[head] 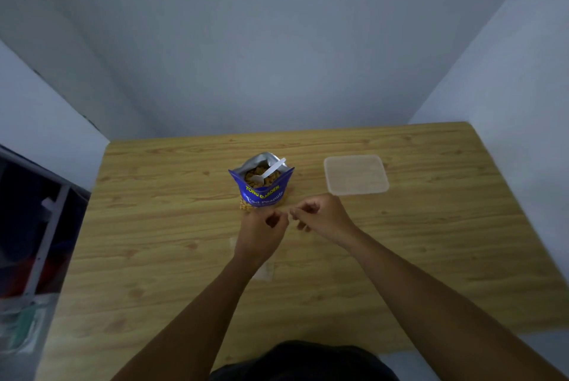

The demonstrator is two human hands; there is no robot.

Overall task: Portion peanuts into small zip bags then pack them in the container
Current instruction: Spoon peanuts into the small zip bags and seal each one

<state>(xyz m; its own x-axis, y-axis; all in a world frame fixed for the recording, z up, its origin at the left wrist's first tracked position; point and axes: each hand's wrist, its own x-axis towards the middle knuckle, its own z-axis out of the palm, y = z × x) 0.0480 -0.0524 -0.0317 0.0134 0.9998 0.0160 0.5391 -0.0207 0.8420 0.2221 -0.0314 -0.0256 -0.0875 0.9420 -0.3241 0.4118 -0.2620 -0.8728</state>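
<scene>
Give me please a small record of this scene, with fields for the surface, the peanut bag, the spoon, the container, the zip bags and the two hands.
surface: wooden table
peanut bag: blue peanut bag, upright, open, peanuts visible inside
spoon: white plastic spoon standing in the peanut bag
container: clear plastic container, right of the peanut bag, contents cannot be told
zip bags: small zip bag with peanuts in front of the peanut bag; clear zip bags flat under the left forearm
left hand: fingers pinched at the small zip bag's top
right hand: pinched beside it
</scene>
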